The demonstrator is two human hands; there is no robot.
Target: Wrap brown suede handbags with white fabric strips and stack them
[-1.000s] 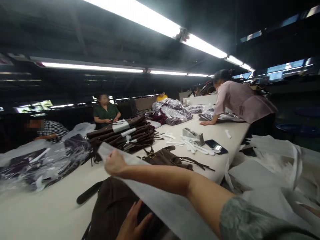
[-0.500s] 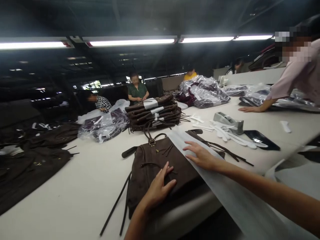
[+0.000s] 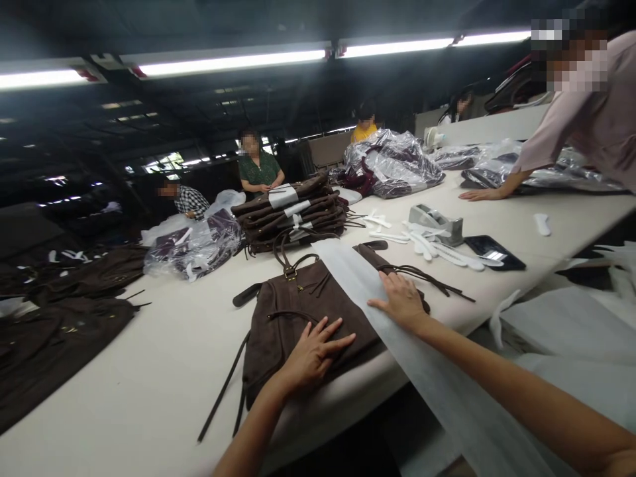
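Observation:
A dark brown bag (image 3: 285, 338) with handles and long thin straps lies flat at the table's front edge. Across its right part runs a long strip of white paper (image 3: 355, 275), which hangs down over the edge. My left hand (image 3: 313, 354) rests on the bag's front with its fingers spread. On the strip and the bag's right side lies my right hand (image 3: 400, 301), fingers stretched out and pointing away from me. Neither hand is closed round anything.
Behind the bag is a stack of brown bags (image 3: 293, 215). A grey tape dispenser (image 3: 437, 225), white curved pieces (image 3: 427, 248) and a dark tablet (image 3: 494, 253) lie to the right. Plastic-wrapped bags (image 3: 392, 165) sit further back. A co-worker's hand (image 3: 484, 194) presses on the table.
My left hand has flattened and spread its fingers on the bag. My right hand has shifted toward the strip's right edge. The view has tilted down a little.

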